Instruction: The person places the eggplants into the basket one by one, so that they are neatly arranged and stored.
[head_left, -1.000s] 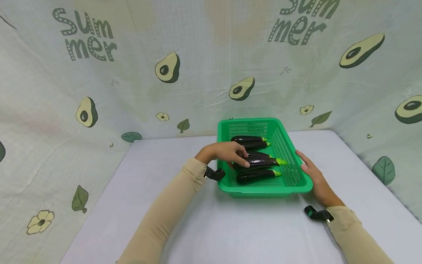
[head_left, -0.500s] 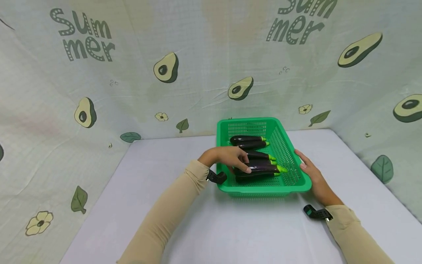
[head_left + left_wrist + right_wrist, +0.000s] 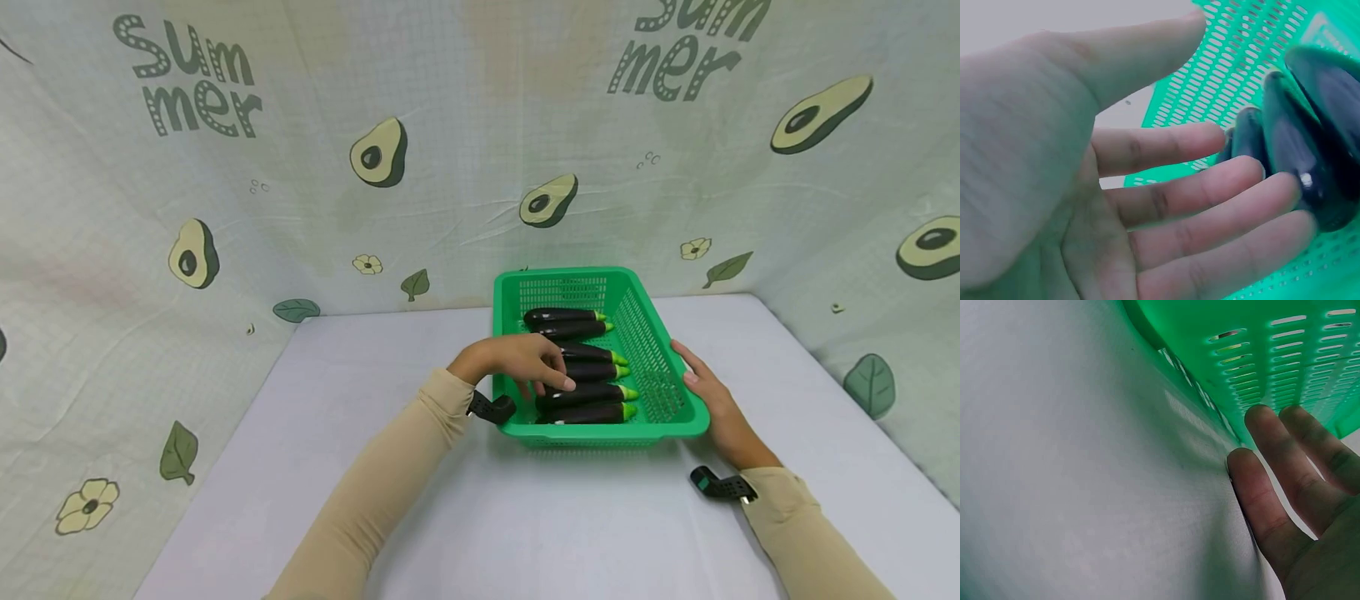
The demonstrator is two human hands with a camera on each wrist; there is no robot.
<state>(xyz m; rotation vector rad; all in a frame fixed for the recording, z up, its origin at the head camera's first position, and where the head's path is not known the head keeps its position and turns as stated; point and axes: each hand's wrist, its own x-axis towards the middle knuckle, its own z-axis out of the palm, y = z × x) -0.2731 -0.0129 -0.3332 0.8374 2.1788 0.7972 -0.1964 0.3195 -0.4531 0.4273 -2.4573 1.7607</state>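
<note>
A green slotted basket (image 3: 678,427) stands on the white table and holds several dark purple eggplants (image 3: 590,393) with light green tips, side by side in a row. My left hand (image 3: 551,379) reaches over the basket's left rim. Its fingers are straight and rest on the dark ends of the nearer eggplants (image 3: 1297,162), gripping nothing. My right hand (image 3: 693,371) lies flat against the outside of the basket's right wall. In the right wrist view its fingers (image 3: 1260,487) touch the underside of that wall (image 3: 1285,356).
The white table (image 3: 465,533) stretches on all sides of the basket. A pale cloth printed with avocados (image 3: 378,152) closes off the back and both sides. Black wrist straps (image 3: 720,485) sit on both beige sleeves.
My left hand held one eggplant above the others, brought it down toward the basket's near end, and let go. It now lies in the row. The right hand has stayed put.
</note>
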